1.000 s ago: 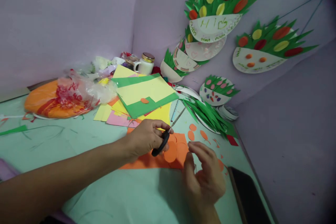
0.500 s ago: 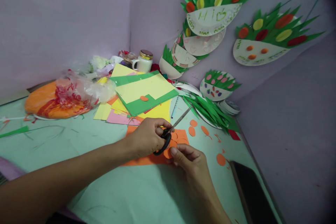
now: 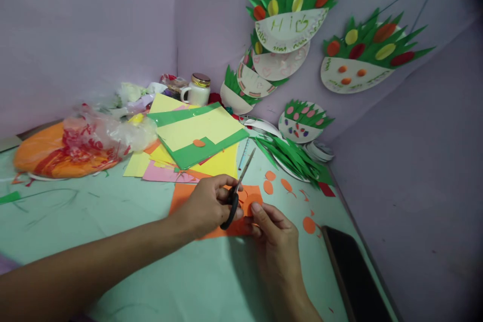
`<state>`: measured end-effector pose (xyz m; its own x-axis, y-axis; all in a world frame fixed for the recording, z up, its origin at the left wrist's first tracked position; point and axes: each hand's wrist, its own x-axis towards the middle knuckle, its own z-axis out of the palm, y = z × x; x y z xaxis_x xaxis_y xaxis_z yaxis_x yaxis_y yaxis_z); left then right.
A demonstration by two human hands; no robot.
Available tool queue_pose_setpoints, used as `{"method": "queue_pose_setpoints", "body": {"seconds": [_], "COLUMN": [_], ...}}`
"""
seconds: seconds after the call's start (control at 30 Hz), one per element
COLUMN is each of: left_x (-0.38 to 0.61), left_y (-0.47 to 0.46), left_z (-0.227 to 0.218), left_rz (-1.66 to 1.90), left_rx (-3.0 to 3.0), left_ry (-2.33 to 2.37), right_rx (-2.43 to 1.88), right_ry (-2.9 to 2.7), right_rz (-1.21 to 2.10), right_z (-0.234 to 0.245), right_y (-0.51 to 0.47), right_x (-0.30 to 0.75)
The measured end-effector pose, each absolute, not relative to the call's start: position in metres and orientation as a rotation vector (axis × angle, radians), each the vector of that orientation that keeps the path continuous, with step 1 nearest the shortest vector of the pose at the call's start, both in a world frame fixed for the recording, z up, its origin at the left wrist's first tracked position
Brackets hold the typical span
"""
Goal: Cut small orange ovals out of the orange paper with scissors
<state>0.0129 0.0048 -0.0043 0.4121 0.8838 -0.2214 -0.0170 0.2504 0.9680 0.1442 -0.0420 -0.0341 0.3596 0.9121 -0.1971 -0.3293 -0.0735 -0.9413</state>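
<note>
a small rounded cut-out of orange paper [image 3: 249, 203] is pinched between the thumb and fingers of the right hand [image 3: 277, 236], over a flat orange paper sheet [image 3: 183, 192]; a pair of black-handled metal scissors [image 3: 234, 207] is gripped in the left hand [image 3: 209, 205], with the blades pointed to the far right; the cut-out can be judged very light, thin and easily creased, best taken gently by its rim; the scissors seem stiff, and are best held by the handles; by the pale green table [image 3: 151, 276] the work is borne, with loose orange paper ovals [image 3: 268, 187] scattered at right; coloured paper sheets [image 3: 204, 128] are stacked at the far side; the lilac walls [image 3: 94, 20] are hung with white plate-shaped decorations [image 3: 292, 27].
</note>
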Motion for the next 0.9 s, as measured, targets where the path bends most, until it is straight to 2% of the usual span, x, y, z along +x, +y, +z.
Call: {"method": "queue_pose_setpoints", "body": {"seconds": [0.9], "left_x": [0.0174], "left_y": [0.0049], "left_z": [-0.0092], "left_rz": [0.795], "left_rx": [1.091], "left_ry": [0.983], "right_rx": [-1.256], "right_ry": [-0.62], "right_rz": [1.174], "right_z": [-0.0358], "right_y": [-0.043], "right_x": [0.1352]}}
